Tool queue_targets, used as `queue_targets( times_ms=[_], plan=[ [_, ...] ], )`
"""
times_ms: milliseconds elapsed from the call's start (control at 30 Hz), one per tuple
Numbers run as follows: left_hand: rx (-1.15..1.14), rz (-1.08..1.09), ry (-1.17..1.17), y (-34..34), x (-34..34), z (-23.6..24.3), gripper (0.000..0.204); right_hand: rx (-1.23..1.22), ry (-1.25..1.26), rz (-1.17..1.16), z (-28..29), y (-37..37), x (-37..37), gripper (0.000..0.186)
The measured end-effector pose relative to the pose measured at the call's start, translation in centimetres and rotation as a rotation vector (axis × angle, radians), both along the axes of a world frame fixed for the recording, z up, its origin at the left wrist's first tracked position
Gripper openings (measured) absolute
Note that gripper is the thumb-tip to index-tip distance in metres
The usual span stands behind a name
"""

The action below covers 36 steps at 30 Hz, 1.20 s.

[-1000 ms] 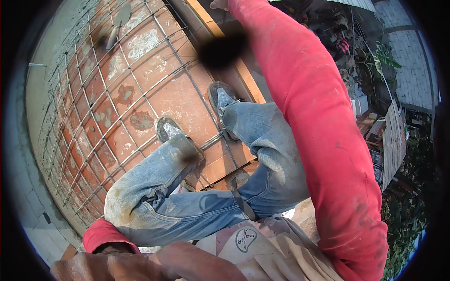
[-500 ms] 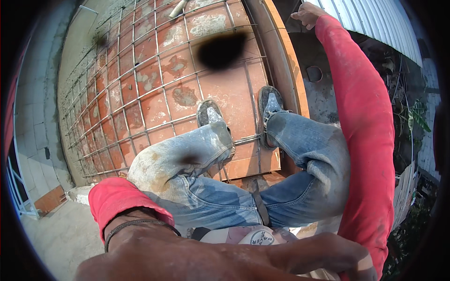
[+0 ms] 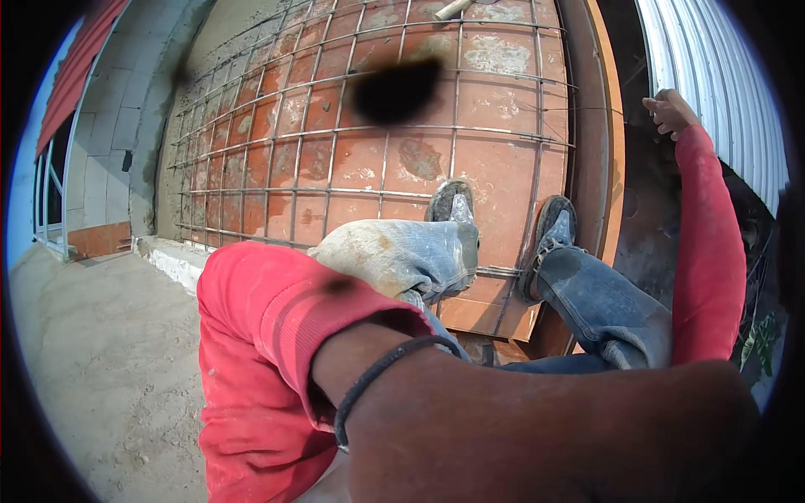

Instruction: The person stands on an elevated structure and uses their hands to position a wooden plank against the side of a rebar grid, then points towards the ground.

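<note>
My left forearm, in a red sleeve with a dark band at the wrist, crosses the bottom of the view. My left hand (image 3: 553, 427) is very close up, and its fingers cannot be made out. At the upper right my right hand (image 3: 669, 113) reaches out beside the corrugated metal sheet (image 3: 713, 75). Its fingers are apart and loosely bent, with nothing seen in them. My shoes stand on reddish panels (image 3: 495, 214) at the near end of a grid of steel bars (image 3: 335, 130).
A pale handle (image 3: 453, 10) lies at the far end of the panels. An orange-edged board (image 3: 616, 109) rises along their right side, with a dark drop beyond it. Left are a concrete ledge (image 3: 172, 256), grey floor (image 3: 126, 360) and block wall (image 3: 101, 159). Dark smudges hide parts of the view.
The view has swung left, so the panels sit further right. My left forearm has come higher and further across the view. My right hand's pointing finger is now more bent.
</note>
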<state>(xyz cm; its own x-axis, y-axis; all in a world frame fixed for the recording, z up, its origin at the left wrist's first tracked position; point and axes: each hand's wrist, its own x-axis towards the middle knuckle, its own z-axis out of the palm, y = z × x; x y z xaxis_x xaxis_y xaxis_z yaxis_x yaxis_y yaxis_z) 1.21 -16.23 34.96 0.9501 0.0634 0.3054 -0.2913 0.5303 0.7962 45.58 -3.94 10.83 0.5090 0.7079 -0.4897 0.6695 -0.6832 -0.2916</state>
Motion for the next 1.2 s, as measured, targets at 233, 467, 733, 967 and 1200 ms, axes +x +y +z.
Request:
queue_targets(
  times_ms=[233,467,733,967,1200],
  plan=[
    [-0.059,0.011,-0.1,-0.5,1.1,0.4,0.034,0.087,0.0,-0.076,-0.4,-0.7,1.6,0.033],
    [-0.061,0.03,-0.131,-0.7,1.0,0.8,0.035,0.055,0.046,-0.07,-0.2,-0.8,0.2,0.031],
    [0.131,0.095,-0.044,1.8,3.4,0.0,0.035,0.08,0.046,-0.074,1.5,-2.3,-0.8,0.036],
    [1.467,-0.276,0.254,5.3,1.8,-2.3,0.052,0.036,-0.235,0.041,4.4,0.2,-6.1,0.036],
    [1.452,-0.388,0.31,4.3,4.0,-1.9,0.059,0.045,-0.203,-0.018,2.3,-0.4,-4.6,0.036]
  ],
)
